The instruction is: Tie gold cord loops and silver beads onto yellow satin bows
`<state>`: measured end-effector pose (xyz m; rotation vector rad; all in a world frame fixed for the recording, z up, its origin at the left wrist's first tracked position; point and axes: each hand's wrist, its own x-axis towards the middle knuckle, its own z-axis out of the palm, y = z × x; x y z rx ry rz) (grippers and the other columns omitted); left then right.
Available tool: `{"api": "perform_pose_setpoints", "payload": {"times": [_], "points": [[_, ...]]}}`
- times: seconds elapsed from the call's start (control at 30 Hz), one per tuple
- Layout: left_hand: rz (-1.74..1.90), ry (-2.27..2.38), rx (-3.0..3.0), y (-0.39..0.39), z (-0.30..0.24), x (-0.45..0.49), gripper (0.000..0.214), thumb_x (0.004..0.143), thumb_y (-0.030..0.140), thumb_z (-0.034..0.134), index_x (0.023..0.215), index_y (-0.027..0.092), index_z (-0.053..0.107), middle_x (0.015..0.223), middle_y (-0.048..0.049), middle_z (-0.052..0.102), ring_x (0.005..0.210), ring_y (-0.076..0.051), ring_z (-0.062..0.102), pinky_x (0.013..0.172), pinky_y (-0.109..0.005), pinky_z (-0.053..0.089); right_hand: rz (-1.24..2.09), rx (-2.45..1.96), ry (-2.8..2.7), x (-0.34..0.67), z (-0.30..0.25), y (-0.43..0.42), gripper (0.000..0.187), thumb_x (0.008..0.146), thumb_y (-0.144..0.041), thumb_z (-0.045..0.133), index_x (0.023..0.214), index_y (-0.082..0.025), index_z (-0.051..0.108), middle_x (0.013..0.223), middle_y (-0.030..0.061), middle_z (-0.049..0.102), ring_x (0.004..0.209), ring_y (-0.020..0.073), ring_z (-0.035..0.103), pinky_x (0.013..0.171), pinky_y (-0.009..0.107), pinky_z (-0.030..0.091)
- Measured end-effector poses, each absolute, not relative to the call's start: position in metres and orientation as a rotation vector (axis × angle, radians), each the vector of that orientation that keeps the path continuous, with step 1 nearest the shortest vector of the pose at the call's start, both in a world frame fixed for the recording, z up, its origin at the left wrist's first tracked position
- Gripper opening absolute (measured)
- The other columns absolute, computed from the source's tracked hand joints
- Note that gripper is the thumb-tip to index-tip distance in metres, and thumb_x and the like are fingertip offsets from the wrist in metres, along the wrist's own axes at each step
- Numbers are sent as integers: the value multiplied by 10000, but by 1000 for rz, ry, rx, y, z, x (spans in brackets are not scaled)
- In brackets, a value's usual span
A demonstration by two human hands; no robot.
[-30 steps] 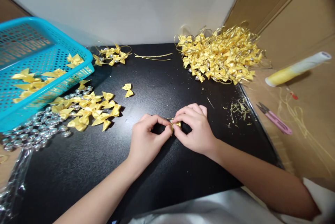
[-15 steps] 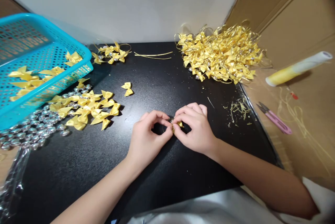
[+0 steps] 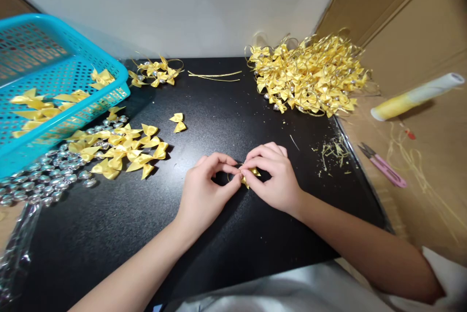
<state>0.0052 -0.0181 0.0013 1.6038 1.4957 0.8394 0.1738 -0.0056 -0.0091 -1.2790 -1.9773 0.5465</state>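
Both hands are pinching one small satin yellow bow (image 3: 249,175) with a thin gold loop: left hand (image 3: 204,190) and right hand (image 3: 273,180) grips closing on it above the speckled black counter (image 3: 219,107).

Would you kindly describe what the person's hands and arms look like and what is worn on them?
Both the left hand and the right hand are bare: no gloves, and no rings, watch or bracelet that I can see. The left forearm and right forearm are uncovered too. White cloth shows at the right elbow, perhaps a short sleeve's edge.
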Motion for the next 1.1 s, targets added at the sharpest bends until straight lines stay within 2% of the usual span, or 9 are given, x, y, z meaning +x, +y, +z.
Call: {"api": "perform_pose_setpoints", "payload": {"times": [0.2, 0.33, 0.73, 1.1], "points": [[880, 1533, 1617, -19, 1, 6, 175, 769, 224, 668, 705, 214, 506, 690, 22, 671, 672, -158, 590, 659, -293, 429, 586, -1281, -1973, 174, -9, -5, 133, 837, -184, 640, 716, -223, 679, 809, -2, 708, 809, 172, 603, 782, 365, 369], [861, 1542, 1634, -19, 0, 6, 199, 770, 229, 667, 666, 213, 498, 674, 21, 653, 675, -163, 569, 654, -291, 420, 563, -1301, -1971, 176, -6, -5, 100, 814, -174, 624, 748, -222, 681, 822, 7, 706, 831, 185, 602, 783, 371, 367], [865, 1469, 1626, -21, -1, 7, 71, 762, 189, 675, 762, 217, 610, 744, 4, 688, 764, -194, 646, 716, -326, 484, 331, -1269, -2080, 184, 4, -11, 74, 756, -171, 640, 711, -227, 622, 849, 1, 693, 855, 203, 574, 826, 402, 340], [872, 1493, 1741, -22, 4, 12, 120, 741, 117, 683, 766, 217, 621, 718, 26, 688, 740, -182, 647, 723, -334, 483, 236, -1356, -2151, 181, 2, -14, 38, 764, -222, 659, 733, -224, 637, 863, 13, 696, 861, 225, 564, 822, 432, 299]]}}
